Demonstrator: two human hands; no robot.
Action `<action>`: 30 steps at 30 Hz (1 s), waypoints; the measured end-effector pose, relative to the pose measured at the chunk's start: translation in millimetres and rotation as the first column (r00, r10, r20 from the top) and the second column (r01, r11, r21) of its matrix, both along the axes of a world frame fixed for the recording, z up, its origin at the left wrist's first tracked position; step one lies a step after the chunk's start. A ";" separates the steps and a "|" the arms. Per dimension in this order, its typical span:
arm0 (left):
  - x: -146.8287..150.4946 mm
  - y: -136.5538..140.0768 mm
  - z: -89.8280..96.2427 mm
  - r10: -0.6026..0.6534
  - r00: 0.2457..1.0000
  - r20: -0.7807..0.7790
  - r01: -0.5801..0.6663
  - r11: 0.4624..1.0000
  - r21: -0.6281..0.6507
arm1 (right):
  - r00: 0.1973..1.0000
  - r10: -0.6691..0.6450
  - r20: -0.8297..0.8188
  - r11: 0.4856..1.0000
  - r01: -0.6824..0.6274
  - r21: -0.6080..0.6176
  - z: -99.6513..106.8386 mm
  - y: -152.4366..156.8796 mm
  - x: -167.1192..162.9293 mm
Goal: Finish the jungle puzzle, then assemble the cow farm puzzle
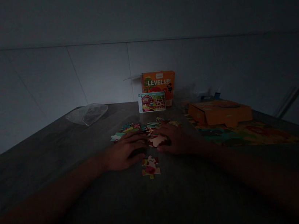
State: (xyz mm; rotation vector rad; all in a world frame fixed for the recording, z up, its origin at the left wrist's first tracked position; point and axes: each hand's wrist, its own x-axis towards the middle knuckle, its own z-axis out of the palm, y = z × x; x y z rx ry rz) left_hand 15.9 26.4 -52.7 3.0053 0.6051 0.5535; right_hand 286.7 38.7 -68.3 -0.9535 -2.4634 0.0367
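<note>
Both hands rest at a loose heap of jigsaw puzzle pieces (131,128) on the dark table. My left hand (123,150) lies at the heap's left side, fingers stretched out and apart. From the right, my right hand (176,139) reaches over the pieces with its fingers spread, beside a pink and brown puzzle piece (157,140). Whether its fingertips touch that piece is too dark to tell. Closer to me, a single puzzle piece with a cow's face (150,167) lies apart, just below my left fingertips.
Behind the heap, a picture card of a farm scene (152,101) leans against an upright orange box (159,79). A clear plastic bag (87,114) lies at the back left. On the right, an orange box lid (221,111) sits on a colourful sheet (246,134).
</note>
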 end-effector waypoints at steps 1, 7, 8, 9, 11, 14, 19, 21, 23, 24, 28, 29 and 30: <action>-0.1 -0.3 0.5 0.004 1.000 -0.001 -0.004 1.000 -0.007 | 0.999 -0.015 -0.029 1.000 0.015 -0.013 -1.3 1.4 0.7; -0.8 -2.2 3.0 0.046 0.999 -0.008 -0.046 0.998 -0.037 | 0.942 -0.129 -0.310 0.990 0.105 -0.094 5.9 7.1 6.4; -1.1 -2.1 2.5 0.056 0.998 -0.003 -0.056 0.998 -0.032 | 0.915 -0.167 -0.366 0.985 0.135 -0.112 7.7 7.3 6.7; -1.4 -2.1 2.0 0.062 0.998 0.008 -0.062 0.998 -0.022 | 0.885 -0.198 -0.421 0.979 0.156 -0.131 9.0 7.4 6.6; -1.7 -2.6 1.2 0.061 0.998 0.021 -0.061 0.998 0.014 | 0.827 -0.223 -0.516 0.972 0.147 -0.184 9.6 6.7 4.8; -0.4 -6.1 2.0 0.016 1.000 -0.003 -0.016 0.997 0.077 | 0.764 -0.183 -0.619 0.961 0.008 -0.275 6.7 2.2 -2.0; 3.9 -13.4 4.0 0.039 0.995 0.089 -0.045 0.996 0.071 | 0.813 -0.074 -0.578 0.920 -0.168 -0.354 2.0 -11.9 -15.6; 4.5 -14.0 3.6 0.058 0.986 0.153 -0.066 0.997 0.047 | 0.876 -0.058 -0.478 0.947 -0.103 -0.304 1.9 -14.4 -16.6; 4.2 -13.1 3.3 0.086 0.969 0.231 -0.096 0.995 0.030 | 0.935 -0.039 -0.353 0.985 -0.022 -0.169 2.3 -13.4 -14.2; 3.8 -12.1 3.3 0.113 0.955 0.275 -0.124 0.992 0.023 | 0.961 -0.021 -0.276 0.996 -0.005 -0.093 2.4 -11.9 -12.2; 0.2 -4.0 3.1 0.274 0.869 0.413 -0.289 0.957 -0.027 | 0.999 0.036 -0.021 0.999 -0.035 0.032 2.0 -5.1 -5.3; -1.1 -0.8 2.2 0.312 0.850 0.425 -0.324 0.945 -0.045 | 0.999 0.032 0.002 0.999 -0.032 0.027 1.9 -4.2 -4.6; -2.6 2.7 0.9 0.342 0.843 0.416 -0.350 0.935 -0.059 | 1.000 0.024 0.014 0.999 -0.024 0.021 1.8 -3.6 -4.5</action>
